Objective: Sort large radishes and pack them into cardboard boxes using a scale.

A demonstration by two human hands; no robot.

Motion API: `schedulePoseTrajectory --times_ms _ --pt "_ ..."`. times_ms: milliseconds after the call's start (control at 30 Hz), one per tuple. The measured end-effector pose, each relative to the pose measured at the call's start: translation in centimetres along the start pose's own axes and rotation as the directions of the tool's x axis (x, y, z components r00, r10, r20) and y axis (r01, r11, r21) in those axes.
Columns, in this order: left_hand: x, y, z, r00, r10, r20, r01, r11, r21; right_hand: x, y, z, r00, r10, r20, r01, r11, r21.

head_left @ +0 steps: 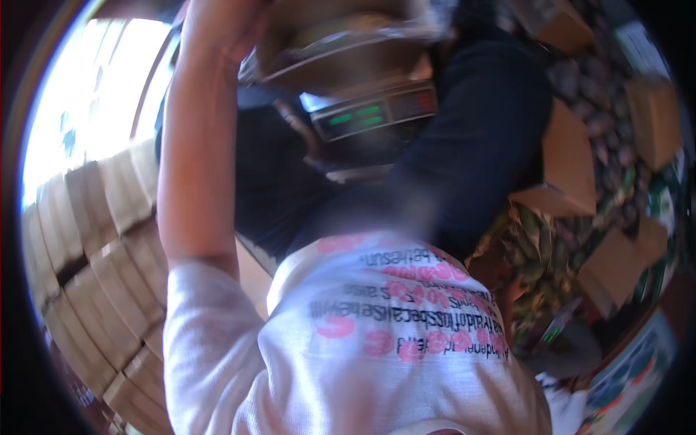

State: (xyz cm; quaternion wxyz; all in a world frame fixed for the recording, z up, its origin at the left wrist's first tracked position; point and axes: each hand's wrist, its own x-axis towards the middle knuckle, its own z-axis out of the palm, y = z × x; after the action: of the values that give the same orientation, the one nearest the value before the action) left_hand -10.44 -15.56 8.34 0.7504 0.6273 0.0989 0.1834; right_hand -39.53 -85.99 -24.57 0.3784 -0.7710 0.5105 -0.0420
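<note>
Your left hand (pixel 245 32) beside open cardboard box (pixel 348 69), grip unclear; right hand out of view. Box apparently rests on digital scale (pixel 373 112), which bears load.

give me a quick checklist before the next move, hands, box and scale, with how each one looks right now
1. Left hand near the open brown cardboard box: ok, at its left side.
2. Left hand's grip: cannot tell, blurred and near the picture's top edge.
3. Right hand visible: not ok, out of view.
4. Dark electronic scale switched on: ok, its green display is lit.
5. Box seated squarely on the scale: cannot tell, its underside is hidden.
</note>
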Motion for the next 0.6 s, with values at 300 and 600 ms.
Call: schedulePoseTrajectory --times_ms 300,600 --pt "-5.7 -7.2 25.9 0.655 -0.236 0.718 0.445 0.888 -0.114 -3.3 -19.0 -2.7 0.875 -0.036 0.484 -0.241 0.833 0.497" --pt "-17.8 -13.8 32.2 0.032 -0.442 0.896 0.887 0.425 0.179 -10.1 -26.3 -0.9 0.477 -0.232 0.848 -0.604 0.614 0.508"
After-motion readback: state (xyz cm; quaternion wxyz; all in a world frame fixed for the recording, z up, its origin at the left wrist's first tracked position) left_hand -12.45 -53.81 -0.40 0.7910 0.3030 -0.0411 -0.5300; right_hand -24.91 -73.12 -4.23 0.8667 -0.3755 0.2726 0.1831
